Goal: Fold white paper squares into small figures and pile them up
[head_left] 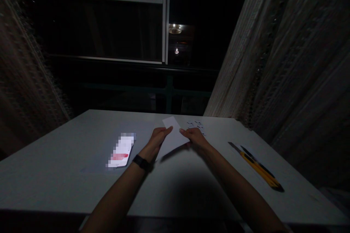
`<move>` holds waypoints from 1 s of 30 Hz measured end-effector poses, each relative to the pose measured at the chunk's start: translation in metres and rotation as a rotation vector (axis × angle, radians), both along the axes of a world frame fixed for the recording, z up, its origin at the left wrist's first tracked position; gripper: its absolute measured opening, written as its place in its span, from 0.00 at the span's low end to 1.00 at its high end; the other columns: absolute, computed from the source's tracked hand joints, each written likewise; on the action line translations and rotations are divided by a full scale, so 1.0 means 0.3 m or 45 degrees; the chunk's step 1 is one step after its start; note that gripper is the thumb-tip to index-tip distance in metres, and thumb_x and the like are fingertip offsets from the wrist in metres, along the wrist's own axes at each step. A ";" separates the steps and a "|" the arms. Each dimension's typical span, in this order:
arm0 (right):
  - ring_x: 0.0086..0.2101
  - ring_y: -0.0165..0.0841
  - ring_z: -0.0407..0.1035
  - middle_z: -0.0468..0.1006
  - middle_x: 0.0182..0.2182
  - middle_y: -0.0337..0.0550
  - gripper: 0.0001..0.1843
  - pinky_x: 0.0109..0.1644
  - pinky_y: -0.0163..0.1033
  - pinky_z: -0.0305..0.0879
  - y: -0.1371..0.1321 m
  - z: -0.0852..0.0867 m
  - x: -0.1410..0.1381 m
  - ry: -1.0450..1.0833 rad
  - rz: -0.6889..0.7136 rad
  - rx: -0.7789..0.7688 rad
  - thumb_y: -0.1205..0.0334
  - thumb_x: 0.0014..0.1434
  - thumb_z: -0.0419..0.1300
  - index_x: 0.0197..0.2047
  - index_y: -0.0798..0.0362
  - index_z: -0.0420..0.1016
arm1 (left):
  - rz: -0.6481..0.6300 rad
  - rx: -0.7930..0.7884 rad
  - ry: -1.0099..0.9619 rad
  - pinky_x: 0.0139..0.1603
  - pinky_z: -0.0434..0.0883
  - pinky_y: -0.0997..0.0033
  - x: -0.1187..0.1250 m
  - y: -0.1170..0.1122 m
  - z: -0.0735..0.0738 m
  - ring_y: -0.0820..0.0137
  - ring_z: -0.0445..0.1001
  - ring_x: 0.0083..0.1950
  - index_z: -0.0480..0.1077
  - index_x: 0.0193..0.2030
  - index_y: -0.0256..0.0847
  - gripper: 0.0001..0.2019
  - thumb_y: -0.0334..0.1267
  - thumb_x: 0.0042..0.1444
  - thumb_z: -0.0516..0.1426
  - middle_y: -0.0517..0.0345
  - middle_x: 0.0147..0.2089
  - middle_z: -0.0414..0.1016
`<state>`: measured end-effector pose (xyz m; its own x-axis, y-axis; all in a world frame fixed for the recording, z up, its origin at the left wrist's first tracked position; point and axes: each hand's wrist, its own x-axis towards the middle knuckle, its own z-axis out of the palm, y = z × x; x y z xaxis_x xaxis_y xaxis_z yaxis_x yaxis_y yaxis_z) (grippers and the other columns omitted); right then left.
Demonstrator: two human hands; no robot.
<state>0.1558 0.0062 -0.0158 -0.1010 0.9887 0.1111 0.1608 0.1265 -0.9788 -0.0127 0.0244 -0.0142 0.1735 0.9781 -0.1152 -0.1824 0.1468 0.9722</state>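
A sheet of white paper [172,139] is held between my two hands above the white table. My left hand [159,139], with a dark watch on the wrist, grips its left edge, thumb on top. My right hand [195,137] pinches the right edge, thumb on top and fingers underneath. The paper's far end narrows between the thumbs; whether it is folded I cannot tell in the dim light. Just beyond my right hand lie several small dark-marked pieces [200,127], too small to make out.
A lit phone [121,151] lies left of my hands. On the right are a yellow utility knife [259,169], its blade pointing away, and a dark pen [253,158] alongside. The white table [65,160] ends before a dark window, with curtains [232,51] at both sides.
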 end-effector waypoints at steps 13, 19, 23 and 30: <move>0.07 0.24 0.55 0.60 0.04 0.33 0.26 0.14 0.32 0.61 -0.012 0.007 -0.002 0.163 0.046 -0.158 0.44 0.41 0.62 0.10 0.55 0.61 | 0.127 0.087 0.200 0.24 0.61 0.73 -0.006 -0.008 0.021 0.71 0.67 0.22 0.69 0.21 0.33 0.15 0.45 0.37 0.62 0.55 0.20 0.71; 0.07 0.23 0.52 0.59 0.04 0.33 0.28 0.19 0.37 0.67 -0.019 0.024 -0.008 0.365 0.174 -0.232 0.42 0.46 0.59 0.09 0.53 0.58 | -0.124 0.011 0.269 0.27 0.62 0.71 -0.025 0.009 0.014 0.69 0.69 0.24 0.73 0.26 0.31 0.18 0.48 0.36 0.62 0.52 0.25 0.74; 0.07 0.23 0.52 0.60 0.04 0.34 0.27 0.19 0.36 0.67 -0.028 0.036 -0.010 0.427 0.220 -0.230 0.43 0.46 0.59 0.10 0.54 0.59 | -0.217 0.011 0.216 0.29 0.62 0.71 -0.029 0.011 0.005 0.68 0.70 0.26 0.74 0.31 0.30 0.20 0.47 0.36 0.62 0.50 0.29 0.75; 0.07 0.25 0.54 0.61 0.05 0.35 0.26 0.19 0.36 0.66 -0.035 0.041 -0.005 0.504 0.316 -0.178 0.45 0.47 0.59 0.10 0.54 0.61 | -0.285 -0.014 0.180 0.27 0.61 0.73 -0.018 -0.014 0.024 0.69 0.69 0.25 0.74 0.31 0.29 0.20 0.47 0.38 0.61 0.50 0.27 0.75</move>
<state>0.1542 -0.0043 -0.0034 -0.3122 0.9483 0.0565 -0.2455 -0.0231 -0.9691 -0.0180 0.0202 -0.0070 0.3667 0.9158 -0.1640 -0.0068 0.1790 0.9838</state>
